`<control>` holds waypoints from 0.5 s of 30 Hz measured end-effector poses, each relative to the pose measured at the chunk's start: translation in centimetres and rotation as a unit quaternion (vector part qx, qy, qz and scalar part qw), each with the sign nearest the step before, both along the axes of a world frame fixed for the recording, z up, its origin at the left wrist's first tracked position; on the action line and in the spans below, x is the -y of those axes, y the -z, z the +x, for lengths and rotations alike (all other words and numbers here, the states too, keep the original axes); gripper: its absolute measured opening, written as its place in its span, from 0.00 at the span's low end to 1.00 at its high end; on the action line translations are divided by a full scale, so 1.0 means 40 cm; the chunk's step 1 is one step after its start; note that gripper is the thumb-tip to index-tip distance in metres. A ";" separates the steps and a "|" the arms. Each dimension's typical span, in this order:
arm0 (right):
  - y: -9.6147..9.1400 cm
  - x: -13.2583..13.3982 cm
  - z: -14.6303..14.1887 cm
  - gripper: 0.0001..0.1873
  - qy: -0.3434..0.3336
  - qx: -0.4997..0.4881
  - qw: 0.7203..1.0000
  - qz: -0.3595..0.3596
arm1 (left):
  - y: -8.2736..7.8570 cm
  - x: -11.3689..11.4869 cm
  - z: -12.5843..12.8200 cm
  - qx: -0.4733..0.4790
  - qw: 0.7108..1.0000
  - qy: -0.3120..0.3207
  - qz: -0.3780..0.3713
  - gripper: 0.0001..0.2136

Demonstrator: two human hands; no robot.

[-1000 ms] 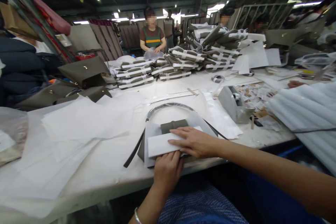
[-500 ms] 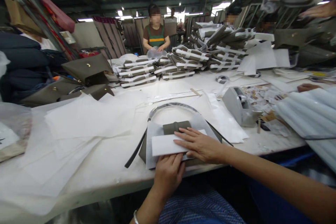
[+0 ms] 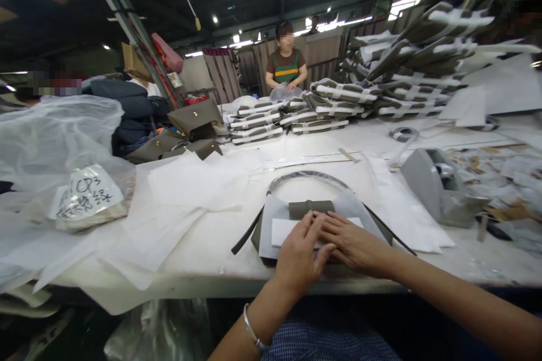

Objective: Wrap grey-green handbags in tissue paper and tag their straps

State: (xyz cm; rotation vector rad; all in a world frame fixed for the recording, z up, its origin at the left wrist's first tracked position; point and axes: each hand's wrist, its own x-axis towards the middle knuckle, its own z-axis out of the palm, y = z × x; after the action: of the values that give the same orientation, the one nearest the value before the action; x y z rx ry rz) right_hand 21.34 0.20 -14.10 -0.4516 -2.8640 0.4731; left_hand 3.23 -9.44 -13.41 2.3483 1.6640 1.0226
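A dark olive handbag (image 3: pixel 256 238) lies flat at the table's front edge. Its curved handle (image 3: pixel 302 175), wrapped in clear film, arches behind it, and dark straps reach out on both sides. Over the bag is a pale sheet (image 3: pixel 267 223), with an olive tab (image 3: pixel 311 208) showing at the top. A white padding strip (image 3: pixel 282 231) crosses the sheet just below the tab. My left hand (image 3: pixel 298 251) rests on the strip, fingers stretched and thumb apart. Against its fingertips, my right hand (image 3: pixel 351 242) lies flat on the strip's right half, partly covering it.
A grey tape dispenser (image 3: pixel 436 186) stands at right, near a tape roll (image 3: pixel 403 133). Loose white sheets (image 3: pixel 182 186) and a labelled plastic bag (image 3: pixel 87 194) lie at left. Wrapped handbags (image 3: pixel 258 118) are stacked at the back, where a person (image 3: pixel 287 62) stands.
My left hand has moved up from the bag's lower edge onto the white strip, beside my right hand. The view has swung left, so things appear shifted right.
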 end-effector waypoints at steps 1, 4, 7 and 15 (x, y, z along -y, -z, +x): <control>-0.001 0.001 0.001 0.29 0.001 -0.006 1.000 -0.006 | 0.018 -0.003 0.003 -0.017 1.000 -0.004 -0.001 0.27; -0.001 0.010 0.006 0.28 0.007 -0.041 0.999 -0.018 | 0.067 0.005 0.009 -0.056 0.998 -0.008 0.011 0.28; 0.008 0.020 0.007 0.27 0.033 -0.076 0.996 0.028 | 0.101 0.007 0.005 -0.105 0.992 0.007 0.063 0.31; -0.035 0.089 0.141 0.15 0.109 -0.064 0.982 0.141 | 0.193 -0.051 -0.022 -0.098 0.986 0.051 0.125 0.33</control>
State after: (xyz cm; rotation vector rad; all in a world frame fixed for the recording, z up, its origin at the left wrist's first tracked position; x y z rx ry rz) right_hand 26.97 -3.37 -12.68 -0.6473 -2.6587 0.0539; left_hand 2.34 -7.41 -21.13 2.7446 1.5339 1.0672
